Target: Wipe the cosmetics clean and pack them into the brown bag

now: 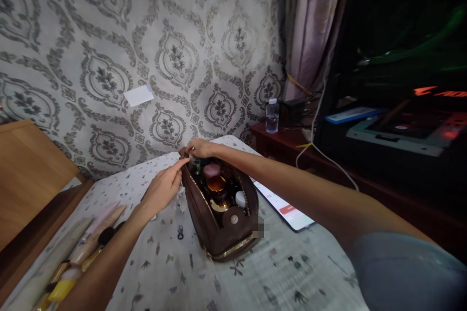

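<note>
A brown bag [195, 216] is set on a patterned cloth [160, 277], its top opened lengthwise and its gold zip teeth exposed along the rim. Both hands are brought to the bag's far end. The left hand [165, 189] is placed at the left rim, with 1 finger stretched forward along the edge and the others curled beneath. The right hand [199, 147] is reached across the far corner, its fingers bent down and partly hidden. Whether anything is pinched by either hand cannot be told, as the fingertips are crowded together and blurred.

Inside the bag, an amber jar [216, 183] is seen near the middle, with a pink item [211, 171] just beyond it and a white cap [240, 199] near the right wall. At the near end, a round flap [228, 215] is fitted with 1 metal snap. Below the left hand, some clear plastic [178, 200] appears to be bunched against the bag's side.

To the right, a phone [286, 208] is laid face up with its screen lit, partly covered by the right forearm. At the left edge, several cosmetics are spread out, among them a yellow item [62, 289]. Farther back, a clear bottle [272, 117] is stood on a reddish table [260, 138] beside the curtain [310, 24].
</note>
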### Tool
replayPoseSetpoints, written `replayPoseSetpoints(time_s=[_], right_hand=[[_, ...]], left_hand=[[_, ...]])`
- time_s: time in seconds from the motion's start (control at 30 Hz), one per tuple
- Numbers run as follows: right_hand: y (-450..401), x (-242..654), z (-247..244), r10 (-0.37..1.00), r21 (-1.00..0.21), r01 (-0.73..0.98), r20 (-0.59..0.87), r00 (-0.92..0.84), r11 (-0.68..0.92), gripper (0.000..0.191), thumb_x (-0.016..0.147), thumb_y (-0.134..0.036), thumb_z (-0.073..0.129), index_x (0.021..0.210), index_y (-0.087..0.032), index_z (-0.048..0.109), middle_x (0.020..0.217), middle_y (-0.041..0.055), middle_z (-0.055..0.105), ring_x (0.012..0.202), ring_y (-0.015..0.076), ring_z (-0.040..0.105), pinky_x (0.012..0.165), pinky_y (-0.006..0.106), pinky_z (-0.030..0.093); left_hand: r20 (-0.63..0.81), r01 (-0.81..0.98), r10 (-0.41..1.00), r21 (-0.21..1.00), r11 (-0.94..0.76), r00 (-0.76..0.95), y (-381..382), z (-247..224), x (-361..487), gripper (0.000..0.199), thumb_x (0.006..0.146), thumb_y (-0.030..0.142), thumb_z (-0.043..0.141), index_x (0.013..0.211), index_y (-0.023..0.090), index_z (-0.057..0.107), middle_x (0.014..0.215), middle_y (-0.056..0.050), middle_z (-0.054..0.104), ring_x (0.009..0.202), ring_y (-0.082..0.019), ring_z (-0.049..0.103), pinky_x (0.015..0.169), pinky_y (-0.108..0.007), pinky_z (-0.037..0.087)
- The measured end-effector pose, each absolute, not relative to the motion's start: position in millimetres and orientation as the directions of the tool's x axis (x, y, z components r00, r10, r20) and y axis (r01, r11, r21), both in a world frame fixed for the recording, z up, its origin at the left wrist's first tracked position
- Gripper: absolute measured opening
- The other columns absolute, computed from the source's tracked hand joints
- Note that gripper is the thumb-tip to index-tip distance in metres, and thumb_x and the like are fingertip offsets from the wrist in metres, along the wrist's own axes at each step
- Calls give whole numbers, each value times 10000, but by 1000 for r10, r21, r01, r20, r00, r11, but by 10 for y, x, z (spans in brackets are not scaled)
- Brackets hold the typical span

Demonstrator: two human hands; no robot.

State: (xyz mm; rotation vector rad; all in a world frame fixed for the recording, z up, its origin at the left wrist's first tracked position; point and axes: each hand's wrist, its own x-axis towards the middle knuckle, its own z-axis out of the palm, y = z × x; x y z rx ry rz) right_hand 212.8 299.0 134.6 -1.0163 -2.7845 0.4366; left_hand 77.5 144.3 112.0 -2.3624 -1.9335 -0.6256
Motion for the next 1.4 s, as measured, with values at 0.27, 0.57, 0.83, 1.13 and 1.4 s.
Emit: replayPoseSetpoints(time_s=[0.27, 0.57, 0.83, 1.13, 1.4], right_hand=[[3136, 2109, 1280, 486, -254, 463, 35, -873, 849, 371, 747, -47, 636, 1090, -99, 770, 980, 62, 775, 875, 150, 653, 682, 171, 414], [3225, 2113, 1258, 454, -240, 433, 34, -891, 869, 278, 793, -109, 612, 1005, -98, 791, 850, 37, 754, 780, 136, 602, 655, 189, 392], [3175, 2164, 1270, 456, -320, 424, 29, -889, 847, 290, 856, -107, 515, 999, -76, 766, 807, 37, 718, 732, 128, 565, 641, 198, 392], [3095, 2344, 1286, 308, -617, 237, 8, -951, 750, 383, 688, -223, 718, 1047, -89, 707, 900, 21, 719, 825, 147, 605, 740, 211, 453], [3164, 2360, 1134, 295, -682, 122, 144, -945, 721, 349, 655, -263, 758, 978, -137, 719, 862, -14, 721, 838, 162, 619, 762, 231, 468]], left_hand=[[330, 944, 931, 228, -240, 157, 1443, 1086, 791, 516, 956, 195, 346, 1446, 240, 500, 1368, -45, 649, 1219, -234, 637, 1023, -392, 507], [323, 944, 935, 236, -231, 148, 1468, 1030, 775, 523, 964, 192, 344, 1465, 249, 484, 1427, -26, 602, 1298, -221, 584, 1081, -381, 469], [298, 940, 944, 260, -222, 141, 1453, 1063, 778, 534, 968, 187, 345, 1488, 236, 455, 1438, -39, 591, 1314, -234, 569, 1087, -402, 459], [329, 931, 933, 273, -244, 148, 1442, 1029, 754, 536, 961, 181, 349, 1484, 225, 458, 1421, -43, 607, 1285, -226, 591, 1071, -386, 469], [366, 898, 918, 336, -283, 152, 1474, 968, 728, 525, 952, 200, 354, 1456, 233, 500, 1424, -48, 603, 1269, -242, 594, 1047, -368, 468]])
